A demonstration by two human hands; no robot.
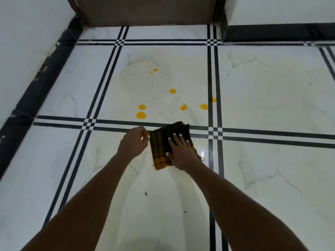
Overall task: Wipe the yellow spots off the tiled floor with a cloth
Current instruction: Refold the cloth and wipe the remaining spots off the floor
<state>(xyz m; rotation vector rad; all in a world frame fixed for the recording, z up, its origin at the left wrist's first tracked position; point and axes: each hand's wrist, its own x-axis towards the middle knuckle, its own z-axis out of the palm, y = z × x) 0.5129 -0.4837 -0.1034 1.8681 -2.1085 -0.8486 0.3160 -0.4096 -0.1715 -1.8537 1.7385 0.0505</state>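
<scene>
My right hand lies flat, fingers spread wide, palm down on the cloth, pressing it to the tiled floor; no grip, just weight on top. My left hand sits just beside the cloth's left edge, fingers curled loosely, thumb & fingertips right at the edge, maybe pinching it, maybe only touching; can't tell which.

The cloth is a folded pad, dark checks w/ yellow-orange at the near end, lying partly across the black-and-white stripe band between tiles. Its far edge just reaches over that band.

Step in hand, as I judge it: getting the pad squared up & set before the first pass. Nothing looks wiped yet, since the yellow spots all have crisp round edges. Nearest are the two spots ahead-left, close to the band; three more, incl. one, sit ahead-right, w/ one spot on the dark stripe itself; a single one farther off, & a small pair farthest, toward the brown door.

Next move, I reckon: push the pad forward over the band, palm flat, onto the nearest two, then sweep right. Needs steady downward pressure so the pad doesn't unfold, & lifting rather than dragging, else the yellow may smear across the white tile.
</scene>
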